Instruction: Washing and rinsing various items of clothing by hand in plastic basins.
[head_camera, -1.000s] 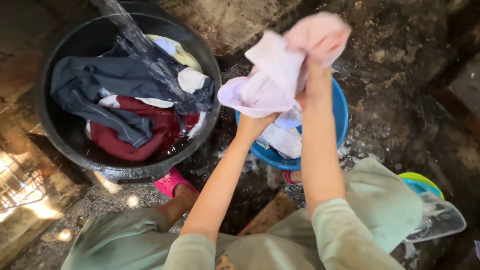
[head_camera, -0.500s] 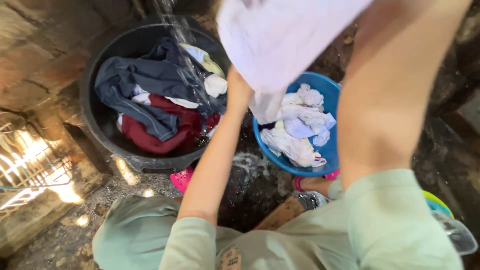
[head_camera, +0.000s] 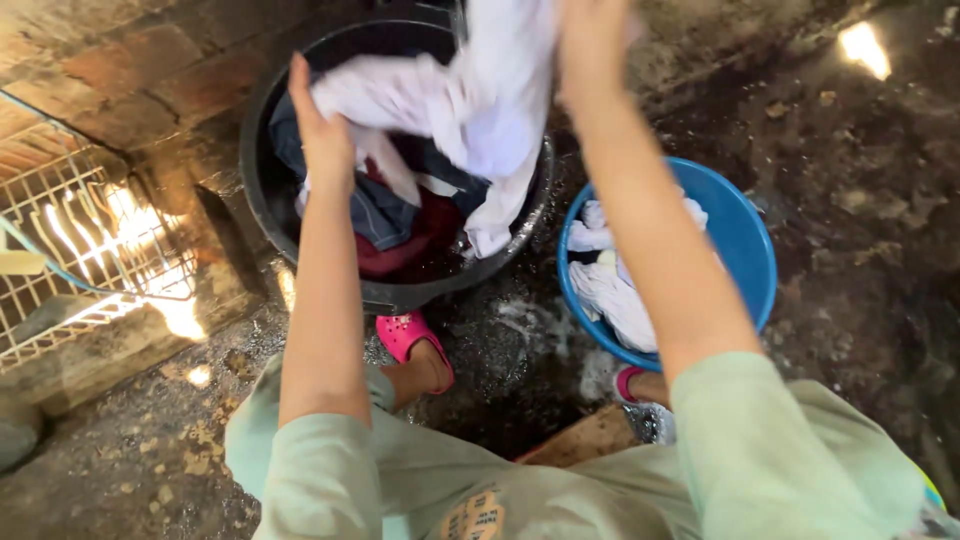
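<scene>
On the wet ground, a black tub (head_camera: 262, 190) holds dark blue and red clothes; beside it a smaller blue basin (head_camera: 745, 250) holds white laundry. Above the tub hangs a pale wet garment (head_camera: 490, 110), gripped by the closed left hand (head_camera: 325, 135) and closed right hand (head_camera: 592, 45).

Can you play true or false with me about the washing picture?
1. Both hands hold a white cloth. True: left hand, right hand.
2. The cloth is over the blue bowl. False: it is over the black tub.
3. The blue bowl is bare inside. False: pale clothes lie in it.
4. A pink shoe is beside the tub. True.
5. A wire rack is on the left. True.
</scene>
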